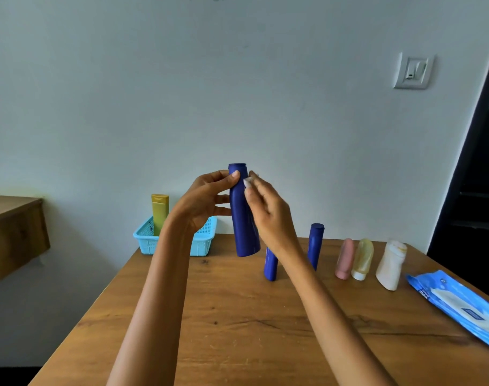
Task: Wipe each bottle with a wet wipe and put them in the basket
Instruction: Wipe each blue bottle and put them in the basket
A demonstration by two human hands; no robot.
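Note:
My left hand (207, 197) grips a tall dark blue bottle (241, 224) near its cap end and holds it upright above the table. Against the bottle's upper right side, my right hand (268, 210) pinches a small white wet wipe (248, 181). Two more blue bottles (315, 245) (270, 267) stand on the table behind my right forearm. A pink tube (345, 259), a yellowish tube (363, 259) and a white bottle (390, 264) stand to the right. The light blue basket (203, 242) at the table's far left holds a yellow bottle (159, 213).
A blue pack of wet wipes (457, 305) lies at the table's right edge. The wooden table (237, 330) has its far edge at a pale wall. Another wooden piece of furniture (12, 232) stands to the left, and a dark doorway is at the right.

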